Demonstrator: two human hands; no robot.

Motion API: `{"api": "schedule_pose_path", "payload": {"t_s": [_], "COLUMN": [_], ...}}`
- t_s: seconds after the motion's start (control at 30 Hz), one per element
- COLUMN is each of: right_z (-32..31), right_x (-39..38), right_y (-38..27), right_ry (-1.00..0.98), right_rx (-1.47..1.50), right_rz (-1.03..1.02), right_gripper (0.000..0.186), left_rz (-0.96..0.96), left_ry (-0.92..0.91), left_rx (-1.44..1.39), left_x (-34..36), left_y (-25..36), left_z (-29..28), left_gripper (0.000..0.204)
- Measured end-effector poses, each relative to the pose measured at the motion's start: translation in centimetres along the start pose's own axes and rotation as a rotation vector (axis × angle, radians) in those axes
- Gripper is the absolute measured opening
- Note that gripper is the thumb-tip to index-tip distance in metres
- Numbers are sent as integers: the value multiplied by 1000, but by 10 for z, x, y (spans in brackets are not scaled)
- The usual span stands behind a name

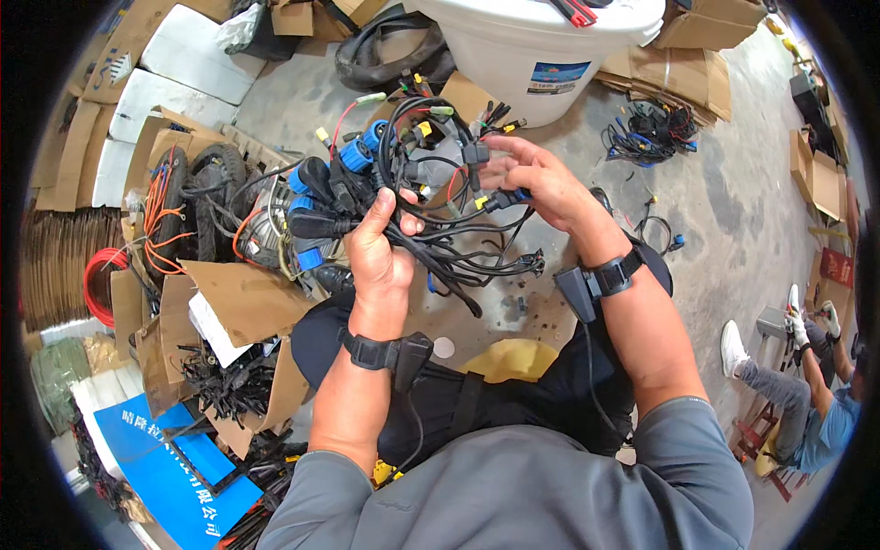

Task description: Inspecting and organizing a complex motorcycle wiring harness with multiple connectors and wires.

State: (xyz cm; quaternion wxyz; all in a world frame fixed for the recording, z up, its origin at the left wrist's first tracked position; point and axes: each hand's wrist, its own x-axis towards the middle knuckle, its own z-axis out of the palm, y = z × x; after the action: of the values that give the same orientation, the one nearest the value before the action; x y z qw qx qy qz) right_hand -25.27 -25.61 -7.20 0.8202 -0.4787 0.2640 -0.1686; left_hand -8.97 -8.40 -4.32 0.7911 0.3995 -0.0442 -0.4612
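Note:
My left hand (pixel 378 246) is closed around a thick bundle of black cables (pixel 431 234) with black and blue plugs (pixel 316 197) fanning out to its left. My right hand (pixel 532 179) pinches one small connector with a blue and yellow end (pixel 500 197) at the right side of the same bundle. Both wrists wear black straps with small devices. The loose cable ends hang down between my hands above my lap.
A white tub (pixel 541 55) stands ahead. Small wheels with orange wires (pixel 197 206) and torn cardboard (pixel 243 298) lie at left, with black cable ties (pixel 225 380) and a blue sheet (pixel 170 472) below. Another cable pile (pixel 651 133) lies right. A seated person (pixel 807 403) is at the right edge.

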Motion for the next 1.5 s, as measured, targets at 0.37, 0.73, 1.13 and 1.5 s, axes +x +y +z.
{"api": "schedule_pose_path", "payload": {"t_s": [0.37,0.73,1.13,1.5], "right_z": [8,7,8,15], "right_x": [-4,-6,-11,-14], "right_y": [-6,-9,-16,-23], "right_ry": [-236,-152,-41,38], "right_rx": [-112,-28,-67,-195], "right_rz": [80,27,3,-75], "right_gripper": [58,36,27,17], "left_rz": [20,25,48,12], "left_ry": [-54,124,118,204], "left_rx": [-51,46,163,222], "left_x": [-4,5,6,6], "left_y": [6,4,-6,-6], "left_z": [-6,-10,-8,-6], "left_gripper": [20,20,22,22]}}
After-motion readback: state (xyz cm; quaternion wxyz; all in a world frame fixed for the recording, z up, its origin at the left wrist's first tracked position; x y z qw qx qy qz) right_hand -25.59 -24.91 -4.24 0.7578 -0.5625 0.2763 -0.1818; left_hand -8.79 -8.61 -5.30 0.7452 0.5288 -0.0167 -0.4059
